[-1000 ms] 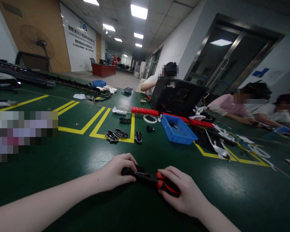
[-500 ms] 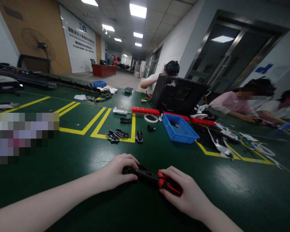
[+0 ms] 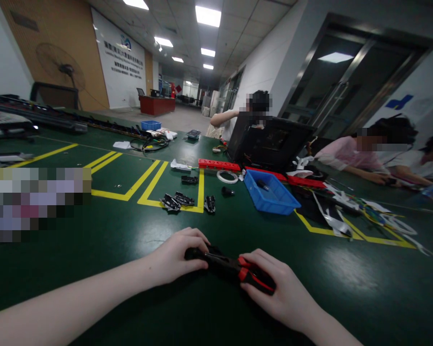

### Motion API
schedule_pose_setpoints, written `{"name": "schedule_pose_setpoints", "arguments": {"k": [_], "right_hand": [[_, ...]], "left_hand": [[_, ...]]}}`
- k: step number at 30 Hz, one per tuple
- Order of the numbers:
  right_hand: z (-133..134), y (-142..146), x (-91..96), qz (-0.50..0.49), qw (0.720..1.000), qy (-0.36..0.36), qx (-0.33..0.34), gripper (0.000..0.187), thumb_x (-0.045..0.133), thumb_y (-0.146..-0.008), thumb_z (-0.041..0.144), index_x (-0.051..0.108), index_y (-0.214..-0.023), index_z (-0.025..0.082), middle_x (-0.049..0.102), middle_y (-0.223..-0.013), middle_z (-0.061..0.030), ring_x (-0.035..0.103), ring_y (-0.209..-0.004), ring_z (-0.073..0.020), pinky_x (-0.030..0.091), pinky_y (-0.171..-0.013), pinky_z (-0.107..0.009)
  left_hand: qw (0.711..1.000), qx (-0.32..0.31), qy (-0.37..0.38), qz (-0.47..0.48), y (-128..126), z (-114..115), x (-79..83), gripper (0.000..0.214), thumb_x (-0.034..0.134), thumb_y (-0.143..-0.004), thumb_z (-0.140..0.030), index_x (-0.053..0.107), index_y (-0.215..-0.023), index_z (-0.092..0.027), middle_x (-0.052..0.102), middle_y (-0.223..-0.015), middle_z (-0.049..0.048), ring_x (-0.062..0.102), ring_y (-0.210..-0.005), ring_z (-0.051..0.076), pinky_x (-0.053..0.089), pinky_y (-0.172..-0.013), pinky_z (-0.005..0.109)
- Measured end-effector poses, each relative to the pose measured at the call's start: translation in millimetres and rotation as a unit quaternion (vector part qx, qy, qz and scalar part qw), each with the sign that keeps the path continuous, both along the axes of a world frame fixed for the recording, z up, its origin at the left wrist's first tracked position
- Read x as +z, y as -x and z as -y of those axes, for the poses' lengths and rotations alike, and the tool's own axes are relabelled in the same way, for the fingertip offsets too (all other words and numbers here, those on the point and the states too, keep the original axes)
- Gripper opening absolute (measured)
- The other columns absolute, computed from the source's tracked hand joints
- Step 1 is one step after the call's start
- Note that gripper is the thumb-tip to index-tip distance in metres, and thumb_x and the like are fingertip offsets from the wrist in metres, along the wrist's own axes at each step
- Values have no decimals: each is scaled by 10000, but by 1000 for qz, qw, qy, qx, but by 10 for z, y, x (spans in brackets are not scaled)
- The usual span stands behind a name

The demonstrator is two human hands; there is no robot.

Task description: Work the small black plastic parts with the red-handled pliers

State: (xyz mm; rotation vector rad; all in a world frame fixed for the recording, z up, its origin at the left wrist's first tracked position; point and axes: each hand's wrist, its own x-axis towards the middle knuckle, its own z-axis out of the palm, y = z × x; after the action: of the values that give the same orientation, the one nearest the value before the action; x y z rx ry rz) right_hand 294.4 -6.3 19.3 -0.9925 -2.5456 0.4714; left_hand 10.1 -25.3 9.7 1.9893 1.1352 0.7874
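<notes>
My right hand (image 3: 283, 283) is wrapped round the red-and-black handles of a pair of pliers (image 3: 256, 278). Their dark jaws point left, up against a black part (image 3: 197, 253) low over the green table. My left hand (image 3: 182, 254) pinches that black part between thumb and fingers. Its exact kind is hard to make out, dark against dark and partly covered by the fingers. Beyond my hands lie several small black-and-silver parts (image 3: 183, 198), one (image 3: 210, 204) a little apart to the right. A short black piece (image 3: 227, 191) rests near a blue bin (image 3: 272, 199).
A white ring (image 3: 227, 177) and red strips (image 3: 219, 165) lie behind the parts. A large black casing (image 3: 274, 142) stands beyond the bin, with a person behind it. Cables and white strips (image 3: 332, 218) spread at right, where other people sit. Yellow tape (image 3: 142, 180) marks the table (image 3: 130, 223).
The whole view has shifted slightly, so everything sits a little further right. Both hands keep their hold on the black part and the pliers, with hardly any movement between them.
</notes>
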Motion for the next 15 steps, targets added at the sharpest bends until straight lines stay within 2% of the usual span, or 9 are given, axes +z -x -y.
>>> {"name": "schedule_pose_setpoints", "arguments": {"k": [4,7,11,15], "right_hand": [[-9,-3,-29,0,999,-34,4,361,658,-817,250,597,-1173,248,676,-1036,-47,680,-891,-178,580,-768,-287],[-40,-25,-53,-1,992,-124,15,422,653,-806,246,581,-1221,220,677,-1066,-81,677,-908,-200,579,-766,-321],[-79,-62,-44,9,964,-266,23,468,652,-801,273,581,-1256,186,690,-1075,-118,676,-919,-239,565,-736,-369],[-81,-60,-12,13,945,-326,30,506,638,-807,271,564,-1301,191,702,-1080,-114,677,-949,-245,546,-768,-389]], "left_hand": [[1000,5,8,6,-6,4,2,104,743,-814,-169,712,-912,-191,649,-1142,42,602,-1080,227,473,-957,397],[1000,5,21,17,-8,5,14,100,743,-816,-177,711,-910,-192,642,-1145,39,607,-1080,220,479,-964,390],[999,5,17,28,-8,6,26,86,734,-819,-165,711,-899,-188,642,-1139,50,615,-1067,216,483,-968,386],[999,7,21,35,-10,13,31,78,728,-827,-178,711,-903,-184,635,-1147,53,617,-1070,221,488,-972,401]]}}
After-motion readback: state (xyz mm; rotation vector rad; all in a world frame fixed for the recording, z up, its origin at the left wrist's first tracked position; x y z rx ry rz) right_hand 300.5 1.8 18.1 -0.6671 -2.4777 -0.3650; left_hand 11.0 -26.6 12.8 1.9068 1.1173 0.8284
